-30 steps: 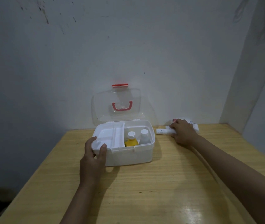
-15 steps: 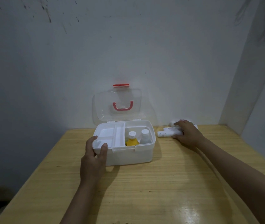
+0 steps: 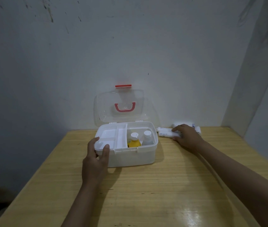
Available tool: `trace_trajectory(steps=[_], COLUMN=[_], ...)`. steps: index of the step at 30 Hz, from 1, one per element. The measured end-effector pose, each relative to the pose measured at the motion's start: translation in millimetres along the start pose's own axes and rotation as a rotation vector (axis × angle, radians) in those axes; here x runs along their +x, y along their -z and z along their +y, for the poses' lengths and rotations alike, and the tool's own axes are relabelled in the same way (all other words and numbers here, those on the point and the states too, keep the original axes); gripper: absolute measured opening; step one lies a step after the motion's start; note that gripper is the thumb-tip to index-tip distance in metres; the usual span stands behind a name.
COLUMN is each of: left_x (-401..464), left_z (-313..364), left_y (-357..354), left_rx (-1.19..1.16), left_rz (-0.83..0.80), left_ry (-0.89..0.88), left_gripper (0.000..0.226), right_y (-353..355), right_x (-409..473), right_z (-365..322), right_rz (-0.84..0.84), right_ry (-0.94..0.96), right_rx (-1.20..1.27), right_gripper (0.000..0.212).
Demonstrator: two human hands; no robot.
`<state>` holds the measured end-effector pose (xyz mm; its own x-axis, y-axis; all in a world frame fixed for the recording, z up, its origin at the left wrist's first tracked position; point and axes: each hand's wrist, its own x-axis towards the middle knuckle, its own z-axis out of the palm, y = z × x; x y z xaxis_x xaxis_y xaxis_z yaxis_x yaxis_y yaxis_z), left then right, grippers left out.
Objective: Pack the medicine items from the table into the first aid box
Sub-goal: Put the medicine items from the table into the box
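Note:
A white first aid box stands open on the wooden table, its clear lid with a red handle upright against the wall. In its right compartment stand a yellow bottle and a clear bottle, both white-capped. A white inner tray covers the left part. My left hand grips the box's front left corner. My right hand lies over a white tube to the right of the box, fingers curled on it. More white packets lie behind the hand.
The table is pushed into a corner, with the wall right behind the box and a side wall at the right. The table's left edge runs diagonally from the box toward the lower left.
My right hand has slid a little right along the white tube, leaving more of its left end in sight. The left hand stays on the box.

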<state>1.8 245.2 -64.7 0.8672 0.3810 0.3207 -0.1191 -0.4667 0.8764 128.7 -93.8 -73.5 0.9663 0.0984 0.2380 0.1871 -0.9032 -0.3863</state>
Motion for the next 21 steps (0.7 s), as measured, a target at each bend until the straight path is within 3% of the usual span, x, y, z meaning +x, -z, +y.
trace_trajectory(steps=[15,21], left_x=[0.5,0.0], left_z=[-0.6,-0.6], left_y=[-0.4,-0.3], left_rx=[0.024,0.019], left_rz=[0.003,-0.006], left_ry=[0.024,0.023], left_gripper=[0.043,0.043], right_y=[2.7,0.4], right_x=[2.5,-6.2], right_z=[-2.5,-4.6], right_rz=[-0.008,0.128], right_ry=[0.010,0.009], right_rx=[-0.159,0.110], right_gripper=[0.039,0.025])
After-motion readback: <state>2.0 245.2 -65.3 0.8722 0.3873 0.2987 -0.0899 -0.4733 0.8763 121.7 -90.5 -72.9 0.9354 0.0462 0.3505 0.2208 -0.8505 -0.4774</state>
